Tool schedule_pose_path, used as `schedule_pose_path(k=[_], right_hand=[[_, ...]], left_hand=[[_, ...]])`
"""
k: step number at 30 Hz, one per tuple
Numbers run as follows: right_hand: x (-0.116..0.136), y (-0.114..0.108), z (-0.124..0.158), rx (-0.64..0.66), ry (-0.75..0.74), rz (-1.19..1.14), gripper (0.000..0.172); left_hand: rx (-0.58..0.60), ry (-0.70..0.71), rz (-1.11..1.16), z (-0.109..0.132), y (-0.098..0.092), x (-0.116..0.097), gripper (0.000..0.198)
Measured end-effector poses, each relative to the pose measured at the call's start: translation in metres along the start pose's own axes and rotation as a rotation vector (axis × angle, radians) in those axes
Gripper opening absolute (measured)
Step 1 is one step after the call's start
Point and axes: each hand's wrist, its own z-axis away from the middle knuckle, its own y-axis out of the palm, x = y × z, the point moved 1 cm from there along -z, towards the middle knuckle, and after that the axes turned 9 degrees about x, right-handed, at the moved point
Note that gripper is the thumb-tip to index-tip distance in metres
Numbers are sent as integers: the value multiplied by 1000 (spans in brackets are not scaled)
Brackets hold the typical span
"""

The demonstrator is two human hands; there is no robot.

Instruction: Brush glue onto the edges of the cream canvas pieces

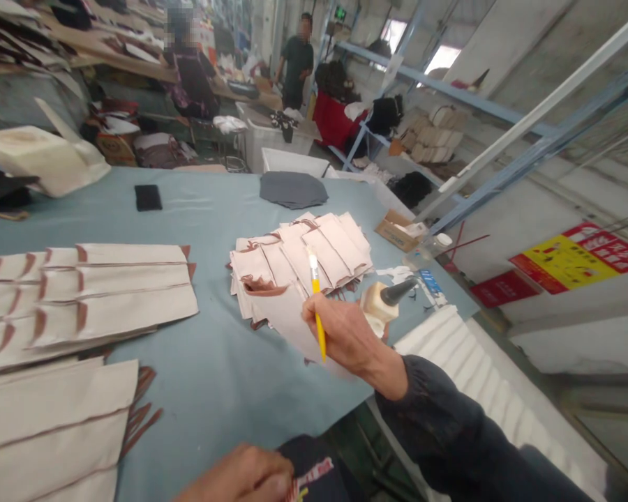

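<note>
My right hand (353,338) is closed around a brush (315,279) with a yellow handle and pale bristles, the bristle end pointing away from me. Beneath it, a pale fabric piece (287,317) with a brown edge slants from the overlapping pile of cream pieces (293,251) toward my wrist. Whether my fingers also touch that piece, I cannot tell. Just right of the hand stands a cream bottle (379,303) with a dark nozzle. My left hand (245,474) is low at the frame's bottom edge, near my dark clothing, fingers curled; what they hold, if anything, is hidden.
Layered cream pieces with brown edges (130,296) cover the left of the blue-green table (209,390). A dark grey stack (293,189) and a black square (148,197) lie farther back. At the right are a small cardboard box (398,230) and white ribbed material (460,355). Two people are beyond.
</note>
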Motion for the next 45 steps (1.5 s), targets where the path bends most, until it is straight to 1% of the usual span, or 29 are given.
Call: schedule_pose_path(k=[1, 2, 4, 5, 6, 7, 8, 10, 11, 13, 16, 18, 20, 22, 24, 25, 26, 29, 31, 32, 34, 36, 39, 43, 45], right_hand=[[0, -3, 8, -12, -55, 69, 22], [0, -6, 15, -27, -103, 124, 23], [3, -12, 28, -50, -172, 191, 22], [5, -14, 34, -57, -196, 208, 20], [7, -17, 38, -62, -214, 213, 19], [10, -19, 42, -70, -229, 212, 18], [12, -21, 45, -77, -239, 208, 19], [14, -22, 52, -87, -250, 200, 21], [15, -22, 56, -89, -252, 198, 22], [17, -19, 62, -99, -238, 199, 24], [21, -10, 70, -131, -217, 157, 25], [25, 1, 71, -131, -230, 90, 26], [28, 13, 70, -111, -255, 15, 27], [30, 24, 67, -105, -272, -61, 26], [29, 30, 64, -124, -237, -167, 20], [28, 32, 63, -135, -198, -244, 17], [27, 32, 63, -151, -146, -347, 19], [29, 28, 64, -229, 32, -753, 38], [34, 24, 67, -283, 139, -998, 49], [37, 22, 69, -299, 186, -1082, 50], [45, 18, 73, -305, 248, -1179, 45], [51, 14, 76, -313, 242, -1196, 34], [60, 5, 77, -330, 130, -1090, 20], [70, -9, 70, -331, -44, -841, 21], [75, -14, 67, -297, -108, -725, 23]], left_hand=[[-84, -60, 18, 1, -9, 0, 36], [-213, -122, 20, 1, -19, 1, 38], [-522, -196, -27, -5, -39, 1, 38], [-649, -196, -59, -10, -48, 0, 39], [-734, -168, -94, -17, -55, -1, 42], [-779, -119, -123, -25, -61, -2, 44], [-794, -65, -138, -33, -64, -3, 44], [-767, 35, -130, -48, -63, -3, 42], [-746, 64, -114, -53, -60, -2, 38], [-708, 76, -86, -58, -50, 0, 25], [-636, 23, -74, -53, -36, -4, 15], [-545, -30, -47, -47, -32, -11, 16], [-432, -59, 14, -41, -33, -18, 24], [-346, -58, 90, -35, -37, -23, 30], [-318, -66, 145, -28, -39, -22, 32], [-322, -75, 159, -24, -40, -20, 32], [-328, -85, 168, -20, -39, -19, 30], [-366, -76, 101, -7, -36, -18, 23], [-428, -27, -36, 0, -33, -22, 20], [-473, 7, -119, 3, -32, -25, 20], [-563, 86, -266, 7, -30, -31, 24], [-626, 150, -358, 10, -29, -35, 31], [-663, 195, -431, 12, -28, -36, 36], [-671, 198, -481, 15, -26, -32, 35], [-675, 196, -491, 16, -24, -31, 35]])
